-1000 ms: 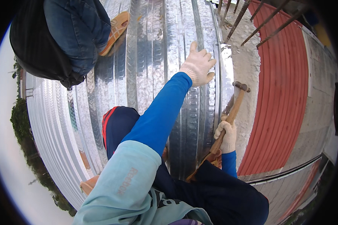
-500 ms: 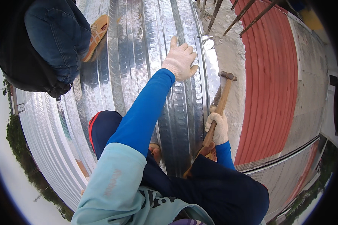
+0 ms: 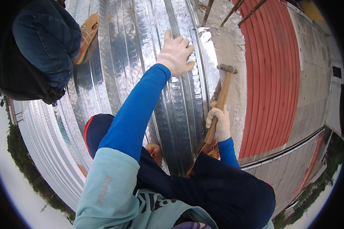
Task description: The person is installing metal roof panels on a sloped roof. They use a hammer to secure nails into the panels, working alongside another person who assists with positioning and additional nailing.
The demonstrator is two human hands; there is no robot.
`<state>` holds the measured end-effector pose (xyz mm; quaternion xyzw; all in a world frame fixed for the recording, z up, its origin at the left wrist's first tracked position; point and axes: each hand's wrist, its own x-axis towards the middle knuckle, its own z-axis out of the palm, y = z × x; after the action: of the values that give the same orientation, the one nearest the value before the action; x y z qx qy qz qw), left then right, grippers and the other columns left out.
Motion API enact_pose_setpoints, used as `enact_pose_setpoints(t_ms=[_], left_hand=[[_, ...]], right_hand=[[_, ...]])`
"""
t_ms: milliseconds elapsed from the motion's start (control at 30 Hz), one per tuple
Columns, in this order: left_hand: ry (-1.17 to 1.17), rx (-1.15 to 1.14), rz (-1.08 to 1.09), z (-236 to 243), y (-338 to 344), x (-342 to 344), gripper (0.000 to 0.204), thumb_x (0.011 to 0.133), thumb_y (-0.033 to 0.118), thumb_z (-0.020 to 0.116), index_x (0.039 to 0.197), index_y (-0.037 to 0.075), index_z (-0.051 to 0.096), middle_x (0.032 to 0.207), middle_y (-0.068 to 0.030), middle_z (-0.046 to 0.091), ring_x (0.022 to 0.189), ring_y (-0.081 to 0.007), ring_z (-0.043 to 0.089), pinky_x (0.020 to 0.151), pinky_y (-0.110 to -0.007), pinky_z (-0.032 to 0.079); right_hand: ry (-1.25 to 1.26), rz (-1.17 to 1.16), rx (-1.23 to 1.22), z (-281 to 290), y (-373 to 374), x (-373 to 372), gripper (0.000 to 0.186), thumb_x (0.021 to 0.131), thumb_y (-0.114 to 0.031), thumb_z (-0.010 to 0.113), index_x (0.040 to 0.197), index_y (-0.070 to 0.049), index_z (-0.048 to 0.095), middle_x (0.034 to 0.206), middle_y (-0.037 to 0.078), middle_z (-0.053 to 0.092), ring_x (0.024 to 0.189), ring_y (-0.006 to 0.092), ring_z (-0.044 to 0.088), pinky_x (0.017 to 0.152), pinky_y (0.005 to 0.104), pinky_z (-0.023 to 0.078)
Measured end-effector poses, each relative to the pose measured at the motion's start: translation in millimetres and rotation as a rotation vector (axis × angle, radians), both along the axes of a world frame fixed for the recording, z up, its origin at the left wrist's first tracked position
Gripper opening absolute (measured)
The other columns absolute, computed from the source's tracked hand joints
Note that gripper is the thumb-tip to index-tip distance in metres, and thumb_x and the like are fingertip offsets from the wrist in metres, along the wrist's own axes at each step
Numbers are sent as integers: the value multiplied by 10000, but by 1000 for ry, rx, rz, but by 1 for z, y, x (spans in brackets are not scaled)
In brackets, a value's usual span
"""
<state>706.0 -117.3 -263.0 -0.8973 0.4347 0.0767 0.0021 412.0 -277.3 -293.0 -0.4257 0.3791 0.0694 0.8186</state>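
My left hand (image 3: 176, 55), in a pale knitted glove, lies over the ribs of a shiny corrugated metal sheet (image 3: 176, 103). Its fingers are spread and hold nothing. At the sheet's right edge, my right hand (image 3: 220, 123), gloved the same way, is closed round the wooden handle of a hammer (image 3: 226, 89). The hammer's dark steel head points away from me, over the border between sheet and concrete. Part of the handle is hidden behind my fingers.
Another person's sandalled foot (image 3: 87, 36) and jeans (image 3: 44, 42) are at upper left on the sheeting. Rusty bars (image 3: 233, 12) stick out above the rough concrete ledge (image 3: 233, 45). Beyond lies a red corrugated roof (image 3: 269, 84). My own bare foot (image 3: 154, 152) rests between ribs.
The whole view has shifted a little, so the other person's leg, the bars and both my hands sit further left. My hands keep the same pose, the right one still gripping the hammer.
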Motion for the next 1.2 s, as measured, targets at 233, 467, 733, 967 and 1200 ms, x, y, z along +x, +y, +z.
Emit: enact_pose_setpoints(t_ms=[233,467,733,967,1200], left_hand=[[1,-74,0,-11,0,0,604,997,502,691,1491,155,703,1336,-127,721,1368,-284,633,1344,-755,159],[-75,-77,1,-13,4,0,543,949,359,724,1449,145,720,1283,-123,678,1344,-296,609,1323,-765,217],[-56,-10,49,-11,0,-2,562,960,336,728,1501,185,719,1332,-144,695,1418,-290,585,1353,-680,243],[-5,53,70,-5,0,-3,545,997,361,722,1521,211,711,1444,-145,698,1445,-263,586,1382,-660,203],[-7,81,68,-2,-3,-3,544,1008,381,711,1525,212,711,1451,-137,701,1441,-253,586,1379,-661,199]], right_hand=[[65,-38,-53,14,4,7,219,976,-99,687,1147,22,620,707,86,617,522,196,614,457,318,512],[-38,333,-938,29,-18,42,347,996,-201,842,1190,-2,635,739,129,684,605,220,728,529,343,556],[-58,659,-1263,37,-46,168,366,1029,-222,842,1195,18,622,863,164,798,717,223,801,626,380,611],[-98,649,-1220,23,-57,171,335,1011,-187,843,1141,26,619,937,173,814,791,242,813,698,393,614],[-8,727,-1216,15,-59,176,354,1008,-200,858,1135,27,618,916,160,808,775,222,807,686,382,617]])
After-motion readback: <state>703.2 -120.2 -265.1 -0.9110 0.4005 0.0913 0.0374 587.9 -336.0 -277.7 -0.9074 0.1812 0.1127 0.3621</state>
